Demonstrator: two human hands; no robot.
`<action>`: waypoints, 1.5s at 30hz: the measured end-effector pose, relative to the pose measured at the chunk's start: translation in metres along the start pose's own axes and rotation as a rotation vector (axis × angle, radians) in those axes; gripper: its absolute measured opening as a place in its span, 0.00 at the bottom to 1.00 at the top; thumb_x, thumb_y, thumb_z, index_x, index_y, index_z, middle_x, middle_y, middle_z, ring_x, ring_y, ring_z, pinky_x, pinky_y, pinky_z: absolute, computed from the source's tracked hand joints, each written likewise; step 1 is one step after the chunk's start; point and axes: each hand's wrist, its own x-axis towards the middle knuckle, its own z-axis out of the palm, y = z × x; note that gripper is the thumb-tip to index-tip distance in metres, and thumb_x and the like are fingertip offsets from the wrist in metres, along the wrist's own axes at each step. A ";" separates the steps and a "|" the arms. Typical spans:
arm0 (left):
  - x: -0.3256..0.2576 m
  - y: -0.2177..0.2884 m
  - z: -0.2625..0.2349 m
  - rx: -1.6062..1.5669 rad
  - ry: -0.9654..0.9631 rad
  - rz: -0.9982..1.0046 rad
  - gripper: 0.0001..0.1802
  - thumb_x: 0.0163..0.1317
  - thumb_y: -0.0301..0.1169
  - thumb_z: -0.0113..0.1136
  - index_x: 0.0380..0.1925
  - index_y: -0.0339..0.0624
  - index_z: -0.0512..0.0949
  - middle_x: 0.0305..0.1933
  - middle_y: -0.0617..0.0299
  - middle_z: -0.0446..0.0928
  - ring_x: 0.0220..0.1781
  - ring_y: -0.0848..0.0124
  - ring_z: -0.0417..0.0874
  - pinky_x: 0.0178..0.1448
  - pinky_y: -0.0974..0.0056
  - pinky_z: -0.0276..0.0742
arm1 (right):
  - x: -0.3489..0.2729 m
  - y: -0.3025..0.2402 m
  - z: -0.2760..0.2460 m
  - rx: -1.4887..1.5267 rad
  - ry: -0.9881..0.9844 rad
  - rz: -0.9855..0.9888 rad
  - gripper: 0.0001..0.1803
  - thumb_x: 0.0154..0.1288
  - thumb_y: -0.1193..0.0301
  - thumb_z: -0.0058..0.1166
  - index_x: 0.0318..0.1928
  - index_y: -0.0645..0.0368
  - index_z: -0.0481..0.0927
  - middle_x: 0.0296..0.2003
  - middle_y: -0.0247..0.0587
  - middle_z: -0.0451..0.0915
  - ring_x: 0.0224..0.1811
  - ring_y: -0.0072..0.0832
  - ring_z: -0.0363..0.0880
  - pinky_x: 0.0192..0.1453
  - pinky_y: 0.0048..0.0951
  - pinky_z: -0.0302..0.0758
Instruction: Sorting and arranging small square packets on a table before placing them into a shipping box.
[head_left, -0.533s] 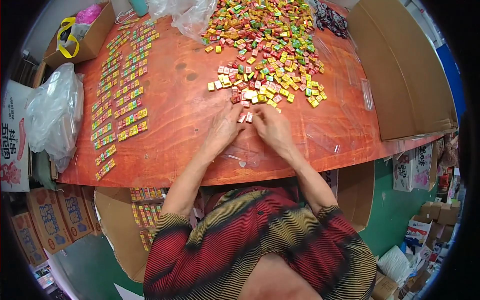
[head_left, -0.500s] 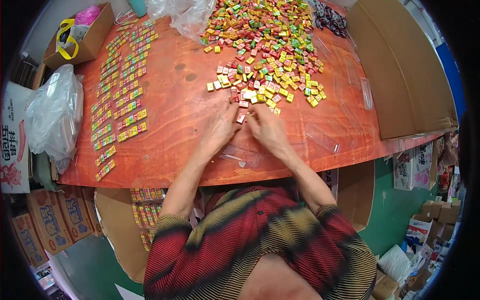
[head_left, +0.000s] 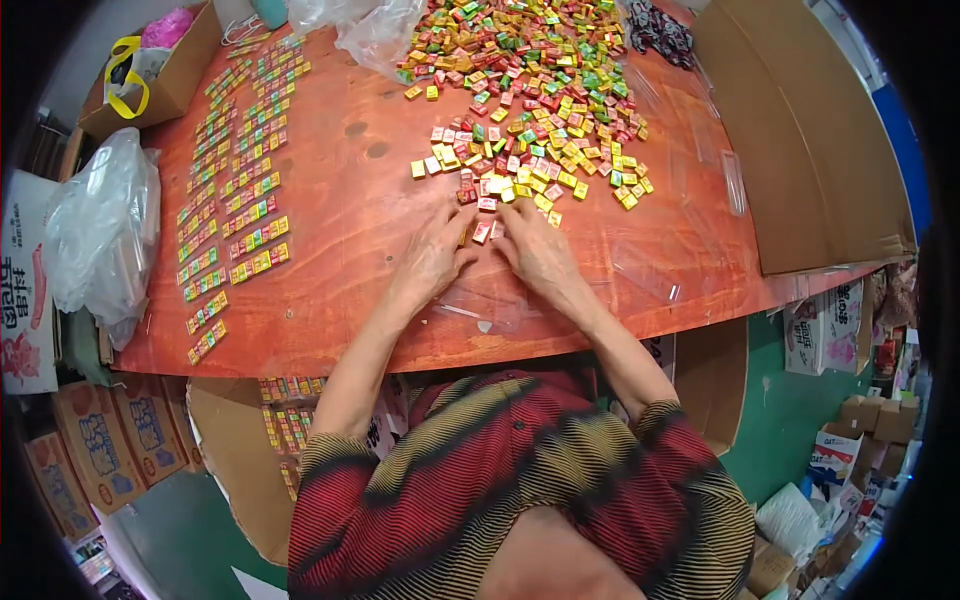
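Both my hands work at the near edge of a large pile of small candy-sized boxes (head_left: 530, 90) in red, yellow, green and orange. My left hand (head_left: 435, 257) is curled, its thumb and fingers around a small box that its fingers partly hide. Opposite, my right hand (head_left: 540, 250) has its fingertips and thumb closed about a small red-and-white box (head_left: 497, 230). One more small red box (head_left: 481, 232) lies flat between the hands, with another red box (head_left: 486, 204) just beyond it.
Short rows of joined boxes (head_left: 260, 232) lie in two columns on the left of the red wooden table (head_left: 340, 240). A clear plastic bag (head_left: 105, 230) hangs at the left edge. A large cardboard box (head_left: 810, 140) stands on the right. Clear film (head_left: 480, 312) lies near me.
My hands have shifted slightly, with the fingers opening a little around the boxes between them. A second small box now shows beside the red one. The view has moved slightly.
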 end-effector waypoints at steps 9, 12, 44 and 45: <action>0.006 0.020 0.016 0.031 -0.032 -0.070 0.27 0.45 0.25 0.64 0.49 0.42 0.70 0.44 0.53 0.69 0.44 0.56 0.74 0.45 0.58 0.72 | -0.013 0.014 -0.017 -0.092 0.041 0.118 0.16 0.56 0.74 0.51 0.47 0.60 0.71 0.38 0.47 0.71 0.40 0.44 0.73 0.39 0.39 0.72; 0.012 0.021 0.024 0.100 -0.060 -0.089 0.24 0.46 0.26 0.63 0.48 0.45 0.72 0.39 0.54 0.69 0.40 0.57 0.75 0.40 0.57 0.72 | -0.012 0.028 -0.013 -0.135 0.067 0.081 0.12 0.56 0.75 0.47 0.43 0.61 0.72 0.34 0.49 0.71 0.37 0.45 0.73 0.35 0.40 0.71; 0.004 0.025 0.030 0.216 0.034 -0.024 0.19 0.46 0.31 0.65 0.41 0.47 0.76 0.34 0.55 0.69 0.33 0.57 0.76 0.34 0.56 0.72 | 0.001 0.037 -0.021 -0.184 0.011 0.000 0.10 0.56 0.77 0.44 0.39 0.62 0.70 0.37 0.49 0.70 0.37 0.45 0.74 0.36 0.40 0.73; 0.004 0.027 0.028 0.192 0.027 -0.037 0.18 0.46 0.31 0.65 0.40 0.46 0.76 0.35 0.53 0.69 0.34 0.55 0.76 0.35 0.55 0.73 | 0.000 0.033 -0.023 -0.182 0.003 0.009 0.10 0.56 0.78 0.43 0.40 0.62 0.70 0.36 0.49 0.70 0.36 0.45 0.75 0.34 0.39 0.73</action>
